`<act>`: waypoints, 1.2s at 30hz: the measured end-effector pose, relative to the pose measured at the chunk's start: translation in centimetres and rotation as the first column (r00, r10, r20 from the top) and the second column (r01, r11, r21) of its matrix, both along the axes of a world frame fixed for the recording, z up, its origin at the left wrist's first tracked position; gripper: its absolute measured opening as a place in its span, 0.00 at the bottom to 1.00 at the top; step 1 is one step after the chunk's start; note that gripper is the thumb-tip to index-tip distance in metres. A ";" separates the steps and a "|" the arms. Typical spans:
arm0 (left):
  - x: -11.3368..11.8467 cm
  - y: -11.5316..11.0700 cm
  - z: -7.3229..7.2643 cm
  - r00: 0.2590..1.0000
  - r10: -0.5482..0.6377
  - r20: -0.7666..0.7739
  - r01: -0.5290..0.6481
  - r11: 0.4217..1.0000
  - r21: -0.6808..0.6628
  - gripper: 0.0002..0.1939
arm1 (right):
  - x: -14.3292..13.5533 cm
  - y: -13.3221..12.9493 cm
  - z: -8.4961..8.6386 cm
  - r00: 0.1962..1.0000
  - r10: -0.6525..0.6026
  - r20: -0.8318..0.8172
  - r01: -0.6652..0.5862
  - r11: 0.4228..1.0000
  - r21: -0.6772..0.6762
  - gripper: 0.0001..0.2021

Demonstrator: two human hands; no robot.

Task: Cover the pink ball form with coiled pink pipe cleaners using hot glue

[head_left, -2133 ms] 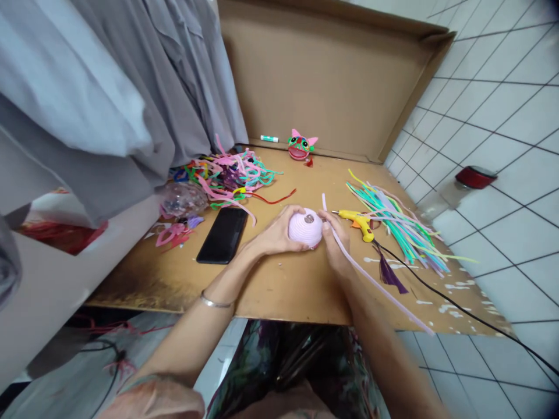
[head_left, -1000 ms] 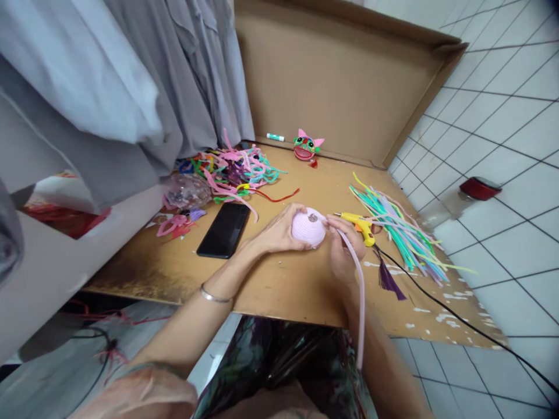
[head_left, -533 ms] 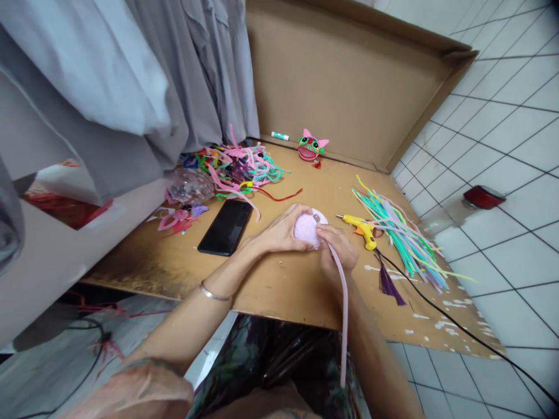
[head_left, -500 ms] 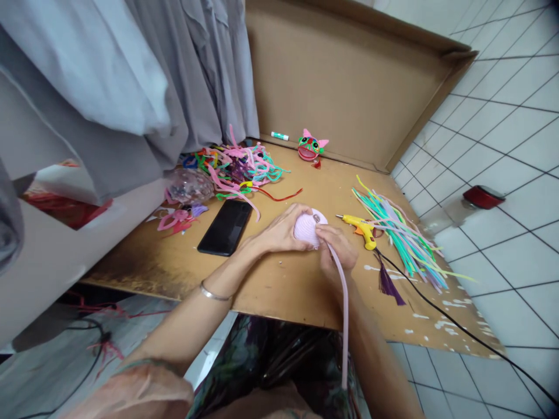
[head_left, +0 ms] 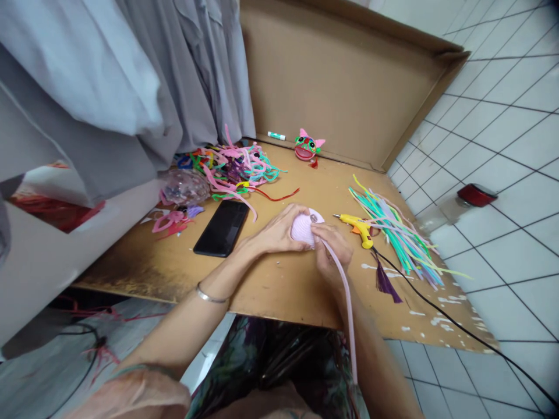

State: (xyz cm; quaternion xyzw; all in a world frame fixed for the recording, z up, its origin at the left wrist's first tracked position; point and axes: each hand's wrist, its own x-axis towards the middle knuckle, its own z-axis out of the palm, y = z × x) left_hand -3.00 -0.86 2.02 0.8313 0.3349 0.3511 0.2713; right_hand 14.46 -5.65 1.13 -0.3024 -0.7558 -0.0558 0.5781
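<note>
A round lilac coiled piece [head_left: 302, 228] is held above the table's middle. My left hand [head_left: 280, 230] curls round its left side, thumb below and fingers above. At its right edge, my right hand [head_left: 332, 249] pinches a lilac fuzzy stem [head_left: 347, 291], whose long free end hangs down past my right forearm. A small greyish spot shows on the piece's upper right; I cannot make out what it is. The yellow glue gun [head_left: 358, 227] lies just right of my right hand, its nozzle pointing left.
On the wooden table [head_left: 271, 291] are a black phone [head_left: 221, 228], a tangle of coloured stems [head_left: 244, 163], a bundle of straight stems [head_left: 397, 233], a purple tassel [head_left: 386, 283], a glue stick [head_left: 276, 136] and a pink-eared figure [head_left: 306, 145]. Cardboard [head_left: 327, 75] stands behind.
The whole view has shifted a little, so things appear slightly further left. The free end of the lilac stem has swung slightly right; both hands keep their hold.
</note>
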 end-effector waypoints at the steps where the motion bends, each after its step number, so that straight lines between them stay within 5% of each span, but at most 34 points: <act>1: 0.0 0.0 0.0 1.000 -0.002 0.000 0.002 1.000 0.000 0.32 | 0.0 0.0 0.0 1.000 -0.016 -0.019 0.016 0.999 -0.031 0.12; 9: -0.3 0.3 0.0 0.997 -0.056 0.045 0.054 0.998 0.043 0.33 | 0.5 0.0 -0.2 0.980 -0.082 -0.182 0.034 0.967 -0.251 0.07; 21: -0.3 0.1 0.4 0.998 -0.042 0.038 0.042 0.999 0.017 0.34 | 0.8 0.6 -0.2 0.947 -0.050 -0.318 -0.065 0.937 -0.343 0.04; 29: -0.4 0.0 0.3 0.998 -0.055 0.042 0.054 0.998 0.015 0.31 | 0.5 0.7 -0.5 0.994 -0.079 0.076 0.078 0.997 0.023 0.08; 36: -0.1 -0.3 0.5 0.999 0.025 0.025 -0.023 0.998 -0.064 0.36 | 0.5 0.7 -0.5 0.991 -0.095 0.091 0.087 0.992 0.087 0.10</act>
